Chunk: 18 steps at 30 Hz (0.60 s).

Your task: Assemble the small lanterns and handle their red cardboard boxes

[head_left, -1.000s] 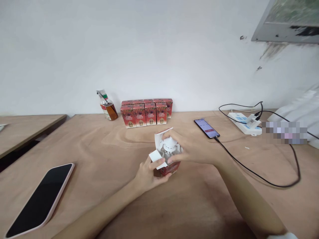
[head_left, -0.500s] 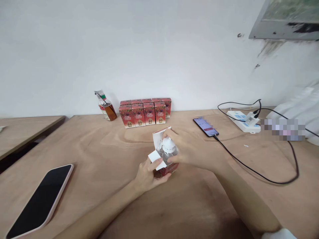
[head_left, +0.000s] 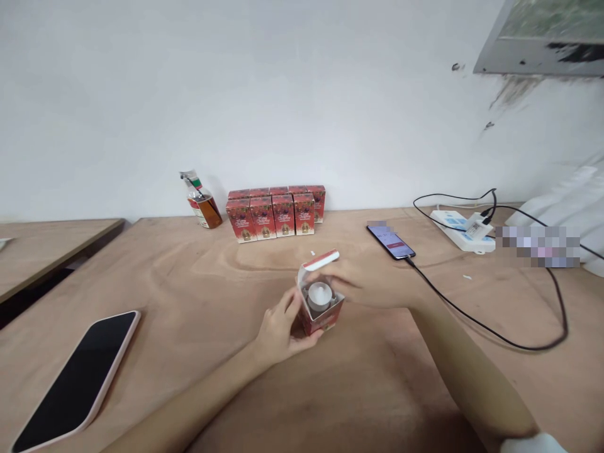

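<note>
Plywood table (head_left: pixel 189 277), white wall (head_left: pixel 236 94) behind. Your left hand (head_left: pixel 278 327) grips the open box (head_left: pixel 321 302); right hand (head_left: pixel 363 283) fingers loosely curled at its flap.

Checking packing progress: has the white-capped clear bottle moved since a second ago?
Yes. The white-capped clear bottle has sunk into the small red carton; its cap, earlier above the rim, now sits inside.
</note>
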{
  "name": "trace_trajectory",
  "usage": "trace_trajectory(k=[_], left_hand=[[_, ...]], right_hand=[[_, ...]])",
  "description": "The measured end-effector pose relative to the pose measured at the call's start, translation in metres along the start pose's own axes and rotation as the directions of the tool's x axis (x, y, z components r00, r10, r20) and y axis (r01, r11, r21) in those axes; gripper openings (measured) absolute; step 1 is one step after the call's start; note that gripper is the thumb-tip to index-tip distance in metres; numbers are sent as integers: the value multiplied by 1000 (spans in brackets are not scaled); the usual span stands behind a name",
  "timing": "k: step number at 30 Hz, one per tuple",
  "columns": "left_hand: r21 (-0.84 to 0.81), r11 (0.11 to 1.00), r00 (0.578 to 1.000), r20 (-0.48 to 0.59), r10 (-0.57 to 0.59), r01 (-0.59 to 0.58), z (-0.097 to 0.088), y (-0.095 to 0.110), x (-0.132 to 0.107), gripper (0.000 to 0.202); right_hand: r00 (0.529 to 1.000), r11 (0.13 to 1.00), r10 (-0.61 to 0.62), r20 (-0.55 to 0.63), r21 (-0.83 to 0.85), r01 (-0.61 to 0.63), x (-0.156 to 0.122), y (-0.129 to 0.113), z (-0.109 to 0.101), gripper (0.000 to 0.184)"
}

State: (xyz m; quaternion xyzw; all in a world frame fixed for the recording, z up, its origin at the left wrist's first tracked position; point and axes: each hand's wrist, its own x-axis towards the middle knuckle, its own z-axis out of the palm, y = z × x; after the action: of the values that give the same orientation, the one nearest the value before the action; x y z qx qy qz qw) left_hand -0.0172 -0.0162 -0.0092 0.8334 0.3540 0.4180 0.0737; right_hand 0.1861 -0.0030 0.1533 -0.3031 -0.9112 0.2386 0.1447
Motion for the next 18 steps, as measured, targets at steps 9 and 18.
trace_trajectory(k=[9,18], left_hand=[[2,998,997,-22,69,-69,-12,9,10,77],[-96,994,999,-2,50,-50,-9,4,9,78]], right_hand=[[952,1000,-19,-307,-28,11,1,11,1,38],[990,991,-111,-82,-81,104,4,8,6,57]])
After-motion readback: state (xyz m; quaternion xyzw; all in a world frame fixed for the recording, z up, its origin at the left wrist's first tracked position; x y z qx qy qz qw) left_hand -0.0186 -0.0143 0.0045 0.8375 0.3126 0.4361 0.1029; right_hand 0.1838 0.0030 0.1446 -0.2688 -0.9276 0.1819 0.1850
